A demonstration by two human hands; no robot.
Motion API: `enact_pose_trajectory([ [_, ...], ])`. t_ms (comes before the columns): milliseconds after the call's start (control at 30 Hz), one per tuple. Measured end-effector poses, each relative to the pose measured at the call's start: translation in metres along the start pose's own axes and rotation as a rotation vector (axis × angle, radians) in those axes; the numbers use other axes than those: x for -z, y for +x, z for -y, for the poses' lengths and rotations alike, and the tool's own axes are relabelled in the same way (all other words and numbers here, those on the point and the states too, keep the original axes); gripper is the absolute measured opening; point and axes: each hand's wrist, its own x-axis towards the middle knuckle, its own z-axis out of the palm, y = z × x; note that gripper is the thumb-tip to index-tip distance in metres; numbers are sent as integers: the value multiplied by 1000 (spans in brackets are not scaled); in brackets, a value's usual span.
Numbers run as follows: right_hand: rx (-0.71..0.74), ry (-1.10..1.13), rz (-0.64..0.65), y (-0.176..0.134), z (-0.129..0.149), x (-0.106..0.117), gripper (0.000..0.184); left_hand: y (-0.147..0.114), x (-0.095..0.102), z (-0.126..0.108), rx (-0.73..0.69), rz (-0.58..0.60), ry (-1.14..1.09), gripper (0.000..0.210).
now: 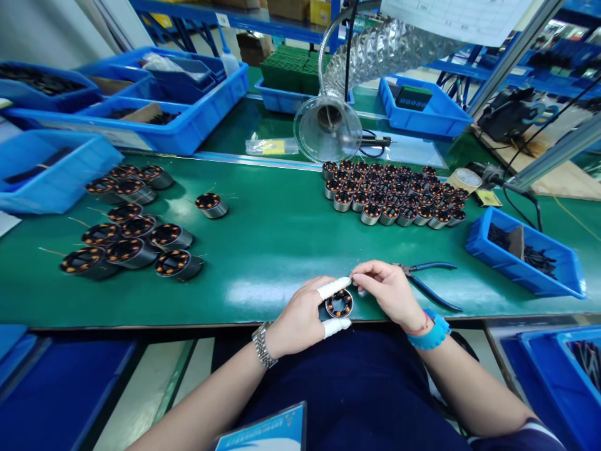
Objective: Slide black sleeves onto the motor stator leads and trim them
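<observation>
At the table's front edge my left hand (303, 319), with white covers on thumb and forefinger, grips a motor stator (339, 314). The stator is a ring with copper windings, its open face turned up toward me. Close beside its upper right, my right hand (387, 291) is closed in a pinch; what the fingertips hold is too small to make out. Thin wire ends show just above the fingertips. Blue-handled pliers (429, 285) lie on the table right behind my right hand.
Several stators with loose wire ends (134, 244) stand at left, one stator (212, 205) apart from them. A dense group of stators (389, 194) fills the back right. A blue bin (526, 250) stands right; a clear extraction hood (327, 128) hangs behind.
</observation>
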Motion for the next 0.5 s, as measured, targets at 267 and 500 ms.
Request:
enact_pose_trajectory([
  [267, 299, -335, -43, -4, 1, 1, 9, 1, 0, 2, -7, -3, 5, 59],
  [500, 354, -392, -55, -3, 0, 1, 8, 1, 0, 0, -16, 1, 6, 60],
])
